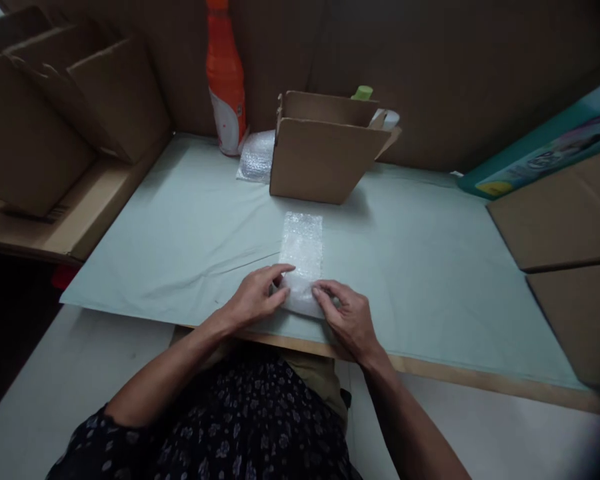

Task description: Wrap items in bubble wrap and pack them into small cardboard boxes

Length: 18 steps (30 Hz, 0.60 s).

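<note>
Bubble wrap strip [303,257] flat on pale green sheet [430,267], just before open cardboard box [320,157]; near end pinched under left hand [257,297] and right hand [345,317] fingertips.

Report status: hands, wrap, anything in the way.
Left hand and right hand pressing near end of bubble wrap strip. Open cardboard box stands beyond, apart.

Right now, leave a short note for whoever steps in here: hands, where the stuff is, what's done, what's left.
Left hand and right hand both press the near end of a bubble wrap strip lying flat on the green table cover. That end looks folded over something I cannot see. Open cardboard box stands behind, with an orange bottle and more bubble wrap beside it. Most of the strip is still unrolled.
</note>
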{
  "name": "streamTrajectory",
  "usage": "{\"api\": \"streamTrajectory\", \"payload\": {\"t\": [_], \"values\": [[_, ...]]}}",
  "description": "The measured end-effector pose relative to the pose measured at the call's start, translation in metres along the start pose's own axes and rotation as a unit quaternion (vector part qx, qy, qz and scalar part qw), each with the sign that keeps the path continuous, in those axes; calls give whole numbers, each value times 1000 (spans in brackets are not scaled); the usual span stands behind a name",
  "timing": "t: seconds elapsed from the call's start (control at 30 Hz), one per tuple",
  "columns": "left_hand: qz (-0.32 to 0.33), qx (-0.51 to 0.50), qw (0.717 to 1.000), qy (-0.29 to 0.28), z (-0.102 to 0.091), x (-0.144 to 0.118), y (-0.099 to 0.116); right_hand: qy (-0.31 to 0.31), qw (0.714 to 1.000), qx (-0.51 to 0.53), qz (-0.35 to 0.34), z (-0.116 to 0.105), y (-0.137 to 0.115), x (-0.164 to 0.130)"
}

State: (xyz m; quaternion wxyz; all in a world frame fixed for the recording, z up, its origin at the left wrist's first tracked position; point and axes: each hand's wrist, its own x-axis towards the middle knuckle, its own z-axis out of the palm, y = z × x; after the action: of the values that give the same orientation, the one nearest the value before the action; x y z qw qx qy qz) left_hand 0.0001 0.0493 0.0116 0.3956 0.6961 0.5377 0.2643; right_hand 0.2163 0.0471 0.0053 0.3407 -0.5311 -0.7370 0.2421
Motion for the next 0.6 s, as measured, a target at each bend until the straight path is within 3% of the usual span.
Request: {"api": "streamTrajectory", "payload": {"t": [0.13, 0.23, 0.43, 0.6], "values": [[-31, 68, 997, 21, 12, 32, -8, 72, 995, -60, -34, 4, 13, 17], [-41, 118, 992, 29, 16, 38, -12, 96, 986, -105, -86, -1, 11, 3], [-46, 163, 984, 46, 21, 35, -10, -50, 972, -145, -178, 1, 6, -32], [-33, 190, 980, 44, 23, 39, -9, -77, 948, -232, -203, 11, 11, -26]]}}
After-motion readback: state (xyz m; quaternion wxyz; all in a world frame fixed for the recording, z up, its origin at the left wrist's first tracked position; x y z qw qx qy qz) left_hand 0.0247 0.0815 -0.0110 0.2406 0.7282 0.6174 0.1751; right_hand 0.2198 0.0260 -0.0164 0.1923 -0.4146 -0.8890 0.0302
